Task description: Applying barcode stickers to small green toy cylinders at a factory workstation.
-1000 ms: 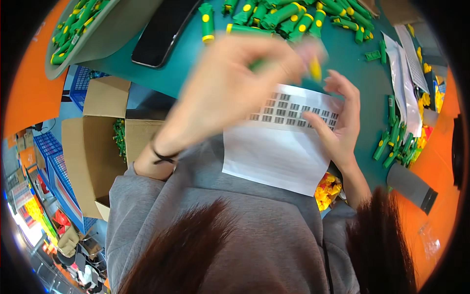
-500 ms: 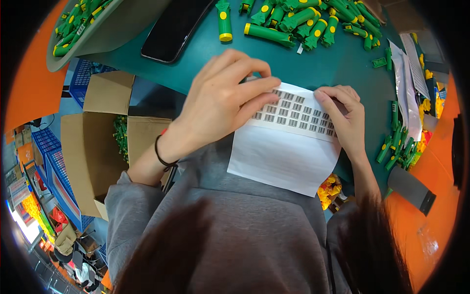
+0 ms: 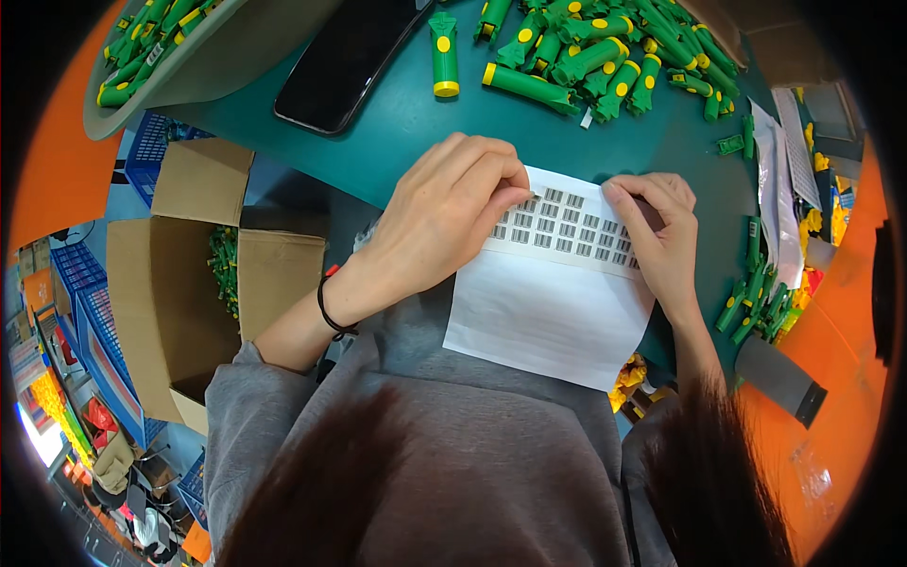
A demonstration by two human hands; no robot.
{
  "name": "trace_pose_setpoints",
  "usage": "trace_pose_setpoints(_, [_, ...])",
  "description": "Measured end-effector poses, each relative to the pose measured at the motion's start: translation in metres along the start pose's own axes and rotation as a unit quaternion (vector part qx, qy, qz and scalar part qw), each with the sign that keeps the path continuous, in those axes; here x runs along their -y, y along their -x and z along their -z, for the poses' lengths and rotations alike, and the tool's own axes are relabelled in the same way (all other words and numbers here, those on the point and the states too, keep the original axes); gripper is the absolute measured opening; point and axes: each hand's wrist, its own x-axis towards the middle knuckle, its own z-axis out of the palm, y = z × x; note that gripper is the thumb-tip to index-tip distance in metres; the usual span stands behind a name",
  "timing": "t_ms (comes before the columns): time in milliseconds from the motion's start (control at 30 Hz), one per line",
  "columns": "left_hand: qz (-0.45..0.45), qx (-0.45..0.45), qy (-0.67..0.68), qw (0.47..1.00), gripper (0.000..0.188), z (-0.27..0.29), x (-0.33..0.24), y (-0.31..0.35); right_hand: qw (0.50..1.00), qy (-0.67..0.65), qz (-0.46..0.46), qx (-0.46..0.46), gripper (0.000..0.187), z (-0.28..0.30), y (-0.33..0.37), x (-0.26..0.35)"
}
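Note:
A white sheet of small barcode stickers [image 3: 548,307] spans the space between my hands, over the table's near edge and my lap. Its upper part carries rows of black-and-white labels; the lower part is blank. My left hand [image 3: 449,208] is closed in a pinch at the upper left of the rows, with a small sticker at the fingertips, partly hidden by them. On the right edge of the sheet, my right hand [image 3: 661,222] grips it between thumb and curled fingers. Beyond the sheet, a green tube-shaped plastic part with yellow marks [image 3: 444,57] stands apart from a pile of similar parts [image 3: 595,61].
A black phone [image 3: 345,66] lies on the green table [image 3: 416,123], beside a grey tub [image 3: 236,66] of green parts. An open cardboard box [image 3: 142,302] stands left, below table height. At right are white papers [image 3: 777,189], more green parts [image 3: 756,298] and a grey strap-like piece [image 3: 779,378].
My left hand's fingers have drawn together into a tighter pinch at the labels. The right hand keeps its hold on the sheet. The whole view has shifted slightly.

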Motion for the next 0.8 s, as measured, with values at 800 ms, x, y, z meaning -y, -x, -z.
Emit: trace_pose_setpoints(800, [0.117, -0.051, 0.156, 0.979, 0.013, 0.007, -0.005, -0.007, 0.856, -0.502, -0.118, 0.046, 0.032, 0.02, 0.006, 0.01])
